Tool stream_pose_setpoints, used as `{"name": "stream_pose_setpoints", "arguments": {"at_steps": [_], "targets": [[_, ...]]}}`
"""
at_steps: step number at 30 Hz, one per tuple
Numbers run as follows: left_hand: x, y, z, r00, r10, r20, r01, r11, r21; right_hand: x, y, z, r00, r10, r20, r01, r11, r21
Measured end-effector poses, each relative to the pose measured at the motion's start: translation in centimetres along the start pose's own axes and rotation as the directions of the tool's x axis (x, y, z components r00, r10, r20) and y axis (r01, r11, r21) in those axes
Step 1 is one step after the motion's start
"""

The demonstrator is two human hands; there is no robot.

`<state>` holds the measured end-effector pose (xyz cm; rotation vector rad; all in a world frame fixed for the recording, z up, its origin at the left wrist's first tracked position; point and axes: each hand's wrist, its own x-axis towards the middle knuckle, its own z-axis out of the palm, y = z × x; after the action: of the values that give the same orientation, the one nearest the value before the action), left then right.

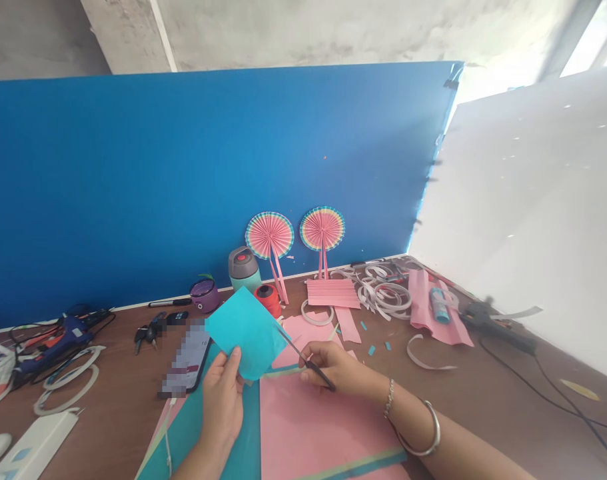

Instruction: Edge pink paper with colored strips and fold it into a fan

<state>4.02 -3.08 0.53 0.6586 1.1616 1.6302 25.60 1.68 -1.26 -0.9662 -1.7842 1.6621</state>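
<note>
A square of turquoise paper (246,327), turned corner-up, is pinched by its lower left edge between the thumb and fingers of my left hand (223,397). My right hand (343,370) is closed around the dark handles of a pair of scissors (319,375). The blades point up and left and meet the paper's right corner; whether they are cutting I cannot tell. Below both hands lie a pink sheet (323,427) with a striped lower edge and a teal sheet (248,440). Beyond my right hand are pleated pink paper (333,293) and small teal scraps (372,350).
Two round pleated paper fans (270,235) lean against the blue partition (133,187). A phone (188,360) with a cable is left of the paper. Coiled white strips (390,300), a blue tube (439,305) and a black corded tool (503,327) lie rightward. A blue glue gun (70,340) rests far left.
</note>
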Motion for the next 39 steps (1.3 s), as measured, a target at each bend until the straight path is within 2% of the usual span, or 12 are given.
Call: {"name": "stream_pose_setpoints", "arguments": {"at_steps": [18,39], "targets": [[0.4,-0.7,-0.7,1.000,-0.002,0.028,0.002,1.000,0.003,-0.2,-0.7,-0.1,0.997,0.048,-0.061,-0.054,0.993,-0.108],[-0.1,-0.2,0.3,0.998,-0.023,0.058,0.023,1.000,0.004,0.0,-0.9,0.2,0.997,0.035,-0.066,-0.039,0.997,-0.068]]}}
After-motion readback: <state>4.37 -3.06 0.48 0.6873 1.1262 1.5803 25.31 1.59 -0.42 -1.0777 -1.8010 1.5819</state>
